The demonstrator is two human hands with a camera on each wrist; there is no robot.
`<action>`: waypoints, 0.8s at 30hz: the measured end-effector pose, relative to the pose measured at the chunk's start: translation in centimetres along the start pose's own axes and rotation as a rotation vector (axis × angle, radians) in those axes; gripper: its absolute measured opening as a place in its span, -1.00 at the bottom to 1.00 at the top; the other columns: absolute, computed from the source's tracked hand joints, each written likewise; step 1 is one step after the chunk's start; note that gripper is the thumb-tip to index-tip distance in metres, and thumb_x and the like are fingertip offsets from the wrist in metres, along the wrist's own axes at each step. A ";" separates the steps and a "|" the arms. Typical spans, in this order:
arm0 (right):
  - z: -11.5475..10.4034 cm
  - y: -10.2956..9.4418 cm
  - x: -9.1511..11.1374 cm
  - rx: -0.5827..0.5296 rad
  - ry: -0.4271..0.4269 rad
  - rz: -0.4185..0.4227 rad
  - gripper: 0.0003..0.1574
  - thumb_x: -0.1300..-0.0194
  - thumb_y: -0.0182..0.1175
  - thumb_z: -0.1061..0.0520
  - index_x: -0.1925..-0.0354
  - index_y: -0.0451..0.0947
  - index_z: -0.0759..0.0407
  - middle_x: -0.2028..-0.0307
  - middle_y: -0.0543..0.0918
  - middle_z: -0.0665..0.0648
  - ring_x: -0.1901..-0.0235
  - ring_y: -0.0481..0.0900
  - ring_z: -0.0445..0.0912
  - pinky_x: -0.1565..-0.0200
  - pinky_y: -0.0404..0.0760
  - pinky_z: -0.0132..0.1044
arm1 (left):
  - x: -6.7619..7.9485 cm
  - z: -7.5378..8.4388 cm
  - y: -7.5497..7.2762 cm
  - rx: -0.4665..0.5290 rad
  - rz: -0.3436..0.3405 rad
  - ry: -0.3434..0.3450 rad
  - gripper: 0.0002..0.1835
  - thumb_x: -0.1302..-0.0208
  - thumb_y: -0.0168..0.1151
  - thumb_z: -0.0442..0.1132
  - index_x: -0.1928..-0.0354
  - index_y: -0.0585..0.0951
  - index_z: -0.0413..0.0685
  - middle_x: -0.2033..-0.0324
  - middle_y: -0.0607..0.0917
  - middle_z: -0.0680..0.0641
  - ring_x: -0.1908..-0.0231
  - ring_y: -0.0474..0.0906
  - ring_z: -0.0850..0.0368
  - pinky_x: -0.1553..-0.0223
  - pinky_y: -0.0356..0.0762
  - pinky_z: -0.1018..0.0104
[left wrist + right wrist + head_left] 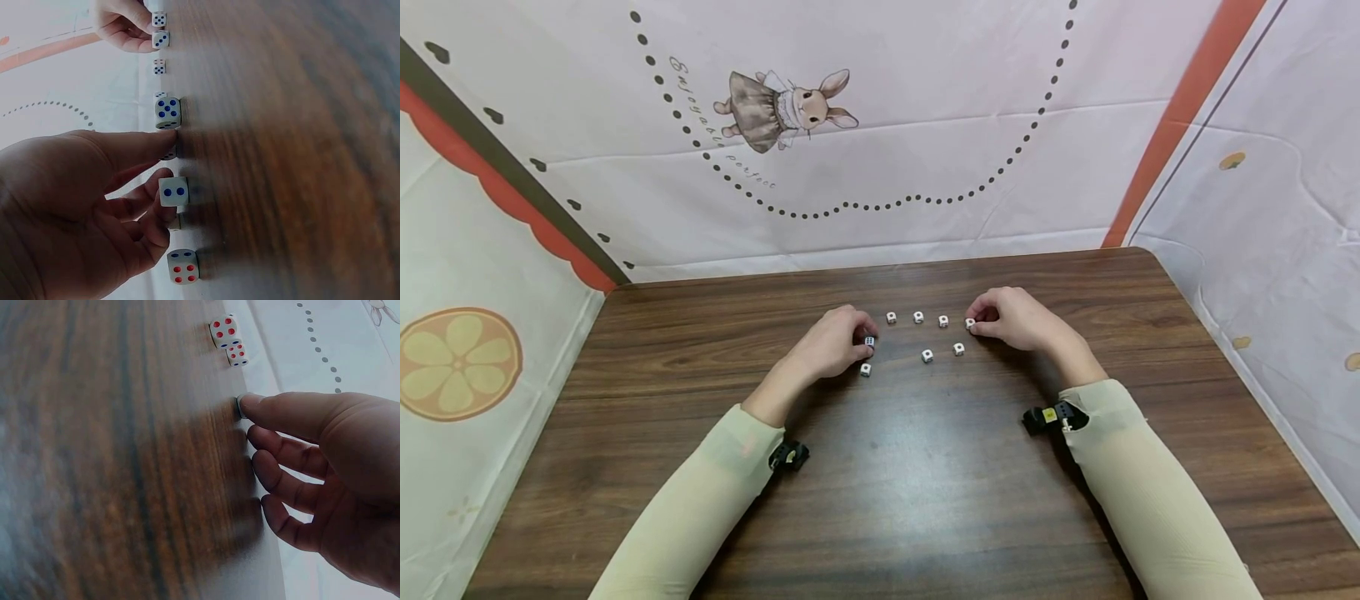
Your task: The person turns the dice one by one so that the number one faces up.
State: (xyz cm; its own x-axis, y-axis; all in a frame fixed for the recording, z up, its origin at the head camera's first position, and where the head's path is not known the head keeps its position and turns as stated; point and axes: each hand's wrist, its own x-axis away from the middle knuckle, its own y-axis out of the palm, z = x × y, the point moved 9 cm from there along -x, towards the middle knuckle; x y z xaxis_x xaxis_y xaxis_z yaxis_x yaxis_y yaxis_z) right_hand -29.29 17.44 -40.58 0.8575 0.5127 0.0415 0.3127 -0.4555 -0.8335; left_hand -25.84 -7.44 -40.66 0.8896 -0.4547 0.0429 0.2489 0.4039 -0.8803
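Note:
My left hand (pixel 835 340) pinches a white die (pixel 869 342), six dots up, between thumb and finger. Just below it on the table lies another die (pixel 866 370). On the right, my right hand (pixel 1015 319) holds a die (pixel 970 323) at the end of a row; in the right wrist view the thumb (pixel 269 412) covers most of it. The row goes on leftward with a die (pixel 943 322), a second (pixel 918 317) and a third (pixel 891 317). In the left wrist view, a die with red dots (pixel 183 267) sits below the curled fingers (pixel 153 234).
Between the hands, nearer to me than the row, lie two dice, one on the left (pixel 927 356) and one on the right (pixel 958 349). The brown wooden table (pixel 910 517) ends at a printed cloth (pixel 925 150) with a rabbit picture.

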 end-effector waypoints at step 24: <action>0.0 0.0 0.0 -0.004 0.002 -0.001 -0.90 -0.39 0.44 0.18 0.13 0.77 0.15 0.26 0.74 0.03 0.20 0.64 -0.04 0.03 0.56 -0.03 | 0.1 0.1 -0.4 0.058 0.036 -0.012 -0.91 -0.37 0.40 -0.32 0.15 0.67 -0.13 0.30 0.65 -0.03 0.25 0.57 0.08 0.10 0.53 0.16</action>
State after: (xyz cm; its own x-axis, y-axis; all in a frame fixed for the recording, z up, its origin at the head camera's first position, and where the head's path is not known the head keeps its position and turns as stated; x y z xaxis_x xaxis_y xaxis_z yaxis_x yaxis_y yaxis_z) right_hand -29.23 17.43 -40.58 0.8584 0.5112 0.0433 0.3149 -0.4584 -0.8311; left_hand -25.85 -7.61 -40.25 0.9028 -0.4297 0.0171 0.2377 0.4654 -0.8526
